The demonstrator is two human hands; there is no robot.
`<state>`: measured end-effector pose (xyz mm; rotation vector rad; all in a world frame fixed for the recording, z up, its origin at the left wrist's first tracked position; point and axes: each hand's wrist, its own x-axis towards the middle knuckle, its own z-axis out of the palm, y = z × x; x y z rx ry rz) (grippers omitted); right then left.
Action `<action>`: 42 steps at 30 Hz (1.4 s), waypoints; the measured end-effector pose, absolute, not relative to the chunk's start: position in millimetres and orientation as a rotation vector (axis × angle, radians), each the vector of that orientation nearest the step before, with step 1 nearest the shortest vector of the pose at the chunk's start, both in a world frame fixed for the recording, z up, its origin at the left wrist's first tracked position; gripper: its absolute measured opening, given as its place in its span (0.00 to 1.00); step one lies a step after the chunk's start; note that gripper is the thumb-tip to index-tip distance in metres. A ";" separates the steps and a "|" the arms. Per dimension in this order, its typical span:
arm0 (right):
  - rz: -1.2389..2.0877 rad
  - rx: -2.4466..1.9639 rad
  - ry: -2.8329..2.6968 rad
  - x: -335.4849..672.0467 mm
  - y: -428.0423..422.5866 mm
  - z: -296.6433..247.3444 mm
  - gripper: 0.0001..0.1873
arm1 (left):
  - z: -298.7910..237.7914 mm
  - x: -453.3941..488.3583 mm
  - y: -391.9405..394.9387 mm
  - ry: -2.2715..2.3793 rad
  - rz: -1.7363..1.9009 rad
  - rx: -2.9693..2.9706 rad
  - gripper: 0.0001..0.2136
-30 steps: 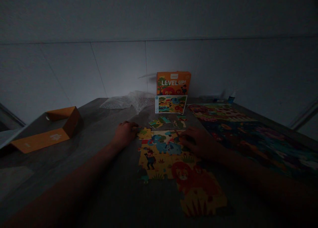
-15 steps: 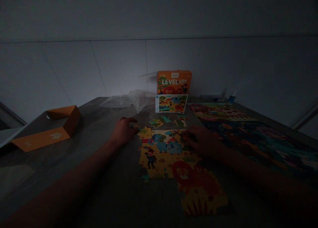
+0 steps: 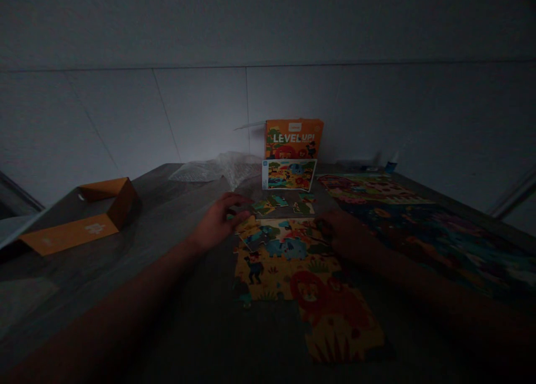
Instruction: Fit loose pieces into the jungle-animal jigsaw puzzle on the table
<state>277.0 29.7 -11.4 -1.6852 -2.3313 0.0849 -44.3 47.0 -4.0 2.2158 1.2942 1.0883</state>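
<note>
A partly joined jigsaw puzzle [image 3: 274, 272] with a lion, an elephant and a small figure lies on the table before me. My left hand [image 3: 220, 219] is at its upper left corner, thumb and fingers apart, the thumb tip close to a yellow puzzle piece [image 3: 249, 225]. Beside that, a tilted piece [image 3: 256, 240] overlaps the puzzle. At the upper right edge, my right hand [image 3: 345, 233] has its fingers curled in; darkness hides what is between them. Several loose puzzle pieces [image 3: 270, 204] lie just beyond the puzzle.
An orange puzzle box [image 3: 293, 141] stands at the back with a picture card [image 3: 288, 174] against it. Clear bubble wrap [image 3: 218, 169] lies beside it. At left is an open orange box part [image 3: 75, 233]; at right, a larger dark puzzle [image 3: 422, 233] and a small bottle [image 3: 391, 165].
My left hand has moved right and slightly forward, its fingers spreading. A piece at the puzzle's upper left now lies tilted there. My right hand has shifted slightly right, off the top edge piece.
</note>
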 end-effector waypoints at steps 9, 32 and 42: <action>-0.026 -1.648 -2.354 270.8 22.4 -4.2 0.14 | -7.6 -61.4 58.4 2.050 0.596 2.187 0.14; -0.002 -1.127 -2.413 266.2 17.3 -12.4 0.15 | -3.0 -51.0 48.3 1.610 0.531 2.443 0.17; -0.009 -0.895 -2.430 258.0 0.5 -7.7 0.15 | 2.0 -54.9 52.0 1.742 0.809 2.114 0.21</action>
